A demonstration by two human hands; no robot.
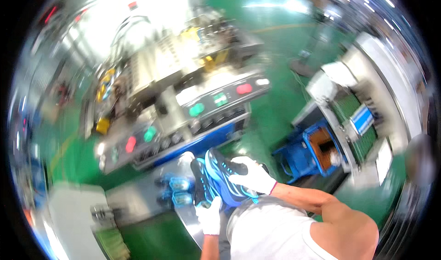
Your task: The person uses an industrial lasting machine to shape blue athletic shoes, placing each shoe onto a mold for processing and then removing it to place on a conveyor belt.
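A pair of dark sneakers with blue soles is held in front of my body, side by side. My right hand (255, 177), in a white glove, is closed on the right-hand sneaker (224, 170). My left hand (209, 216), gloved too, closes round the lower end of the left-hand sneaker (200, 183). Glove and shoe hide some fingertips of both hands. Beside the left-hand sneaker, several blue shoe-like pieces (180, 191) lie on a grey surface (135, 200); motion blur hides their details.
Ahead stands a machine whose slanted control panel (183, 115) carries red and green buttons. A blue seat or crate (298, 152) with a brown inside is at right. Farther right runs a bench-like unit (383, 76). A pale cabinet (76, 218) stands at lower left. The floor (271, 95) is green.
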